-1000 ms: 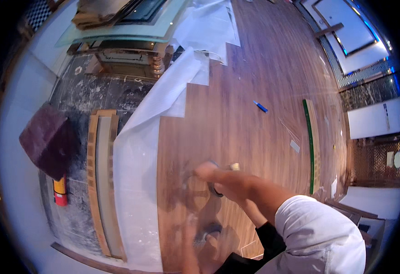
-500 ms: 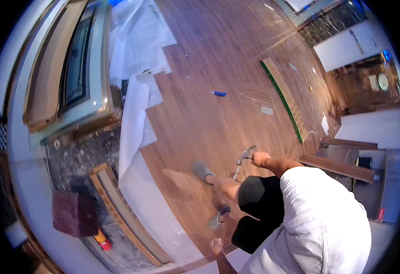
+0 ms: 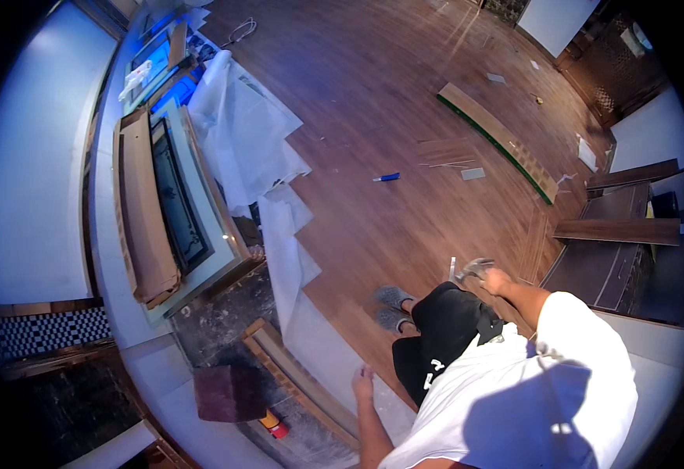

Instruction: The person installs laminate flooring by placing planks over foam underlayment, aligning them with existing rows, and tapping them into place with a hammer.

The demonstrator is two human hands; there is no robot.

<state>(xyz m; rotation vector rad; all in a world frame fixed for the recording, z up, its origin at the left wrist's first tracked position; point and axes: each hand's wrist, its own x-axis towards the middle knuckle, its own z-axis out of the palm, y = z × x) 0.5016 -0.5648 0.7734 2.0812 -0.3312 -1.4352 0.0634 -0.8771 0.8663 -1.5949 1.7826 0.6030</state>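
My right hand [image 3: 498,281] is closed around a hammer [image 3: 476,269], held low beside my black shorts. A pale strip sticks out by the hammer head; I cannot tell whether it is part of the tool. My left hand [image 3: 363,382] hangs over the white sheet [image 3: 322,352] with its fingers curled, and what is inside them, if anything, is hidden. Under me, my grey slippers [image 3: 393,298] stand side by side on the brown plank floor [image 3: 358,234].
Ahead lie a blue-handled tool [image 3: 387,177], a small pale tile [image 3: 473,173] and a long green-edged carton [image 3: 498,141]. Planks [image 3: 619,230] rest at the right. At left are a framed panel [image 3: 186,211], a long carton [image 3: 299,379] and a dark red block [image 3: 229,394].
My feet have come together, and my body has turned and moved along the floor. The hammer stays in my right hand. My left hand has shifted from over the planks to over the white sheet.
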